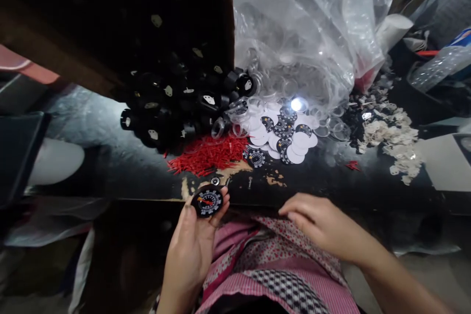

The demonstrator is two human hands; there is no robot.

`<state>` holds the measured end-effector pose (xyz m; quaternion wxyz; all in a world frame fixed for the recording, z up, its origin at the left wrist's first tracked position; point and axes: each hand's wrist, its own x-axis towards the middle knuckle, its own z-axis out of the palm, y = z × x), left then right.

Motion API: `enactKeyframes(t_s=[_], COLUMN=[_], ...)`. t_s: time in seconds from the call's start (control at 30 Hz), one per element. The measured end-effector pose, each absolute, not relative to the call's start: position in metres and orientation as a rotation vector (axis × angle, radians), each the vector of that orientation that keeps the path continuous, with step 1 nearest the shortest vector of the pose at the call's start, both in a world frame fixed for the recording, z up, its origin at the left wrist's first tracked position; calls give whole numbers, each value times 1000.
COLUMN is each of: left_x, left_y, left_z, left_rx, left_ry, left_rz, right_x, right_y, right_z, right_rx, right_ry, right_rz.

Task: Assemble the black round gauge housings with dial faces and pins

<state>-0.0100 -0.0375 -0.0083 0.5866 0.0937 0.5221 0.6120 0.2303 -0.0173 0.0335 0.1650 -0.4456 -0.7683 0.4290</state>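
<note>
1 round black gauge, red-needled, lies face-up in the left fingers.

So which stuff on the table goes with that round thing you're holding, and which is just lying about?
Probably goes with it:
- round dial in my left hand, with its red pointer
- red pointers
- printed black discs
- black round cases

Looks like it's just lying about:
- clear plastic bottle
- pink plastic thing, far left
</note>
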Motion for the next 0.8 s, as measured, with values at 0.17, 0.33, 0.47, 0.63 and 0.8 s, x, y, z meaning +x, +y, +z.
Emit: enactKeyframes(t_s=[0.17, 0.33, 0.47, 0.63, 0.8], left_x=[-7, -4, -6, 2, 15], left_y=[-41, -39, -37, -26, -14], left_z=[-10, -6, -5, 4, 10], left_rx=[200, 190, 143, 74, -22], left_ry=[1157, 1055, 1003, 937, 876], left_rz=[1392, 1338, 1298, 1176, 1121], right_x=[213, 218, 230, 212, 171], right_y=[-49, -58, -64, -20, 38], right_z=[-9, -31, -10, 37, 33], right_rx=[-1571, -1764, -1597, -1341, -1174], right_ry=[-2663, -2674, -2488, -2057, -1987], right_rz=[784, 617, 1022, 907, 547])
